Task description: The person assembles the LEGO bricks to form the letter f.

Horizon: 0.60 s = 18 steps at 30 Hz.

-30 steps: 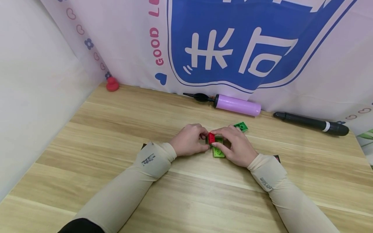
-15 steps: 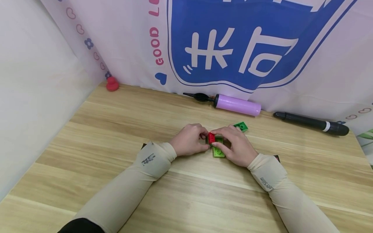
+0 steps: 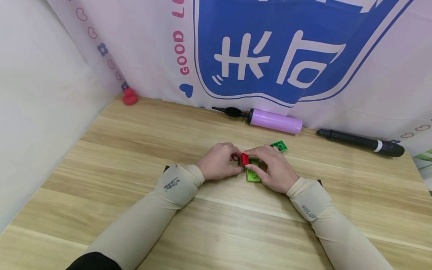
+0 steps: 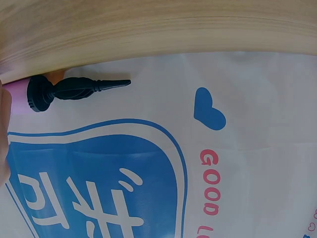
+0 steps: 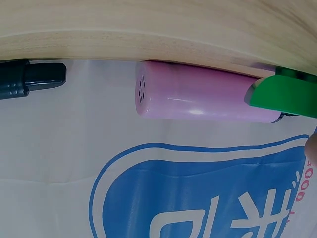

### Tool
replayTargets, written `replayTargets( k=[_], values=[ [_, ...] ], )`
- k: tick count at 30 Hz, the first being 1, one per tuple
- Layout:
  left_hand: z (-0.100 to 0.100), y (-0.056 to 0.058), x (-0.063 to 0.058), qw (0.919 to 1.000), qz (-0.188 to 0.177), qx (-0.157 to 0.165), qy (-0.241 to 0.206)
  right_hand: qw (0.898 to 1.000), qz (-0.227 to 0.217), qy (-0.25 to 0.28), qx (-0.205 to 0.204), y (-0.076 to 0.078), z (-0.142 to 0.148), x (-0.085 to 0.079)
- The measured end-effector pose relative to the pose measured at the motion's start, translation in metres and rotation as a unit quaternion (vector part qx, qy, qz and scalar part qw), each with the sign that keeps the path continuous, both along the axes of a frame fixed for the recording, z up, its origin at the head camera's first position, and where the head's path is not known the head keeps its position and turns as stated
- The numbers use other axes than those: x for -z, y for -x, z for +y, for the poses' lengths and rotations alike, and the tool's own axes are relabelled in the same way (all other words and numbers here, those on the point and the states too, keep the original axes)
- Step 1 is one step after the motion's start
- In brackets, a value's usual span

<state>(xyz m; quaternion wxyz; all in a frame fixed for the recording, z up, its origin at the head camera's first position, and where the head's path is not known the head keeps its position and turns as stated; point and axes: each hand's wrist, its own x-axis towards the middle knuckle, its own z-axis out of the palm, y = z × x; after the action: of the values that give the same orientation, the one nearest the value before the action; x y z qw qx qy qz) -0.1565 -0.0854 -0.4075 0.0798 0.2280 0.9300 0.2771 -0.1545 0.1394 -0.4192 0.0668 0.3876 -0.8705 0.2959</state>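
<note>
In the head view, a red toy brick [image 3: 245, 159] is pinched between the thumb and forefinger of my right hand [image 3: 276, 170]. It stands over a light green toy brick [image 3: 253, 176], whose studded near end shows below my right thumb. My left hand [image 3: 217, 162] faces it from the left, with curled finger and thumb at the two ends of a dark green edge [image 3: 240, 162] beside the red brick. The fingers hide most of that piece. Beyond my right knuckles lies another green brick [image 3: 280, 146], which looms large in the right wrist view.
Along the back of the wooden table [image 3: 216, 228] lie a purple hand pump [image 3: 275, 121] and a black pen-shaped object [image 3: 359, 142] with a white band. A red rubber duck [image 3: 129, 96] sits in the far left corner. A printed cloth [image 3: 152, 48] hangs behind.
</note>
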Motion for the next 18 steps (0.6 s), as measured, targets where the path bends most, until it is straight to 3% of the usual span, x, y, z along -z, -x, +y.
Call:
replayTargets(
  k=[18],
  values=[
    [-0.0003,0.0004,0.0006,1.0000,0.000,0.001,0.002,0.999,0.031,0.004,-0.023,0.0016,-0.0017,0.0016]
  ],
)
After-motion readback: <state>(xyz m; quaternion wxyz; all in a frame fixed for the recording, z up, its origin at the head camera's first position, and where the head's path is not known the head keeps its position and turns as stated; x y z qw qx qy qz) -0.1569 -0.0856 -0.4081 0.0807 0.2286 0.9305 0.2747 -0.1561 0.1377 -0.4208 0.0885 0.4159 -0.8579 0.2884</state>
